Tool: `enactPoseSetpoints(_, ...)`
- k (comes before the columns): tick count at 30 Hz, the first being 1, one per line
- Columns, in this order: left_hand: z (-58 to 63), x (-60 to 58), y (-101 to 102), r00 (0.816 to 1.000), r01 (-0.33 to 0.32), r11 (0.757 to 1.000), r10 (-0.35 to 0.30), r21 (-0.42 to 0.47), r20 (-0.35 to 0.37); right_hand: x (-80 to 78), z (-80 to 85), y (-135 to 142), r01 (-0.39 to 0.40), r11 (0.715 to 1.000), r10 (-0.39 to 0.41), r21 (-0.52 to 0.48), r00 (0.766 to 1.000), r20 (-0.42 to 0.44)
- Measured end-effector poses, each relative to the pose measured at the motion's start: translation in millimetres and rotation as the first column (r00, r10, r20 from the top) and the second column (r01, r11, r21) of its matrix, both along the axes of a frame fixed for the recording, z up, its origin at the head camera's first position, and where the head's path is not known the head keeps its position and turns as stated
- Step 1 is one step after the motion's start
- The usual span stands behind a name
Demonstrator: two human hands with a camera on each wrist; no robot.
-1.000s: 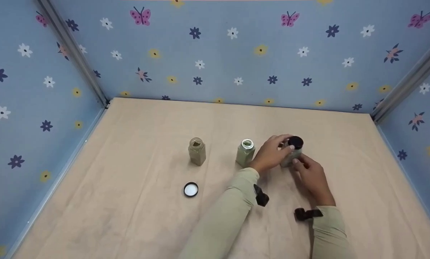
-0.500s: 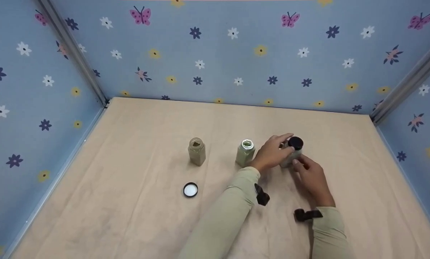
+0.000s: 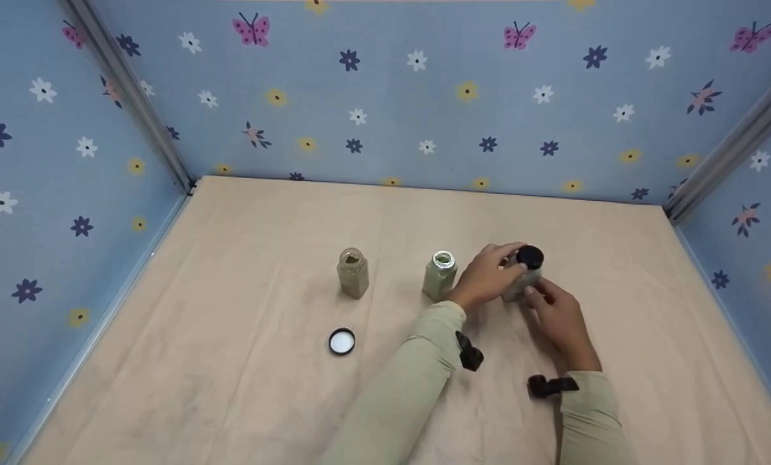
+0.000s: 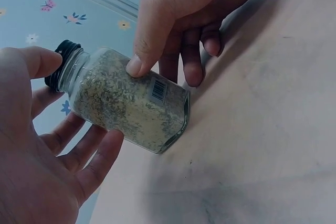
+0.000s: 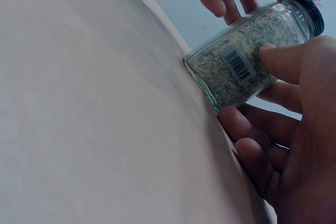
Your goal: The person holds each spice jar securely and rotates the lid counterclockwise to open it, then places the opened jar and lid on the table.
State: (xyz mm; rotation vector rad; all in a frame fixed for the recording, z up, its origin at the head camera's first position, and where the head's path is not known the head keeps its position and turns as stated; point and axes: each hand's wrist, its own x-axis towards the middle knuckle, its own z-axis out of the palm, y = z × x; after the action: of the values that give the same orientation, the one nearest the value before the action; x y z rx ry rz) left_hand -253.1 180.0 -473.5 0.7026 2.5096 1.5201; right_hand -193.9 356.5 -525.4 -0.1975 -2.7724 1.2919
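A glass spice jar (image 3: 516, 288) of dried herb flakes, with a barcode sticker, stands at the right of the table under both hands. Its black lid (image 3: 530, 257) is on. With thumb and fingers my left hand (image 3: 489, 278) pinches this lid, its other fingers along the glass in the left wrist view. My right hand (image 3: 561, 316) grips the jar's body, thumb on one face, as the right wrist view shows. Left of the hands is a lidless jar (image 3: 440, 278) of green contents. Further left stands another lidless jar (image 3: 353, 274), brownish green inside.
A loose black lid (image 3: 341, 341) lies with its white inner side up, in front of the leftmost jar. Pale cloth covers the table (image 3: 263, 258). Blue patterned panels (image 3: 385, 97) wall off the back and both sides.
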Motion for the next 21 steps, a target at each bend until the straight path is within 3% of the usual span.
enactPoseSetpoints(14,-2.7,0.2,0.3,1.0,-0.006,1.0,0.006,0.003,-0.014,0.9,-1.6,0.4,-0.01,1.0,0.009,-0.015,1.0,-0.02)
enactPoseSetpoints(21,-3.5,1.7,-1.9,1.0,-0.011,0.998,0.011,0.059,0.002,0.8,-0.9,0.5,-0.02,1.0,0.02,0.002,1.0,-0.013)
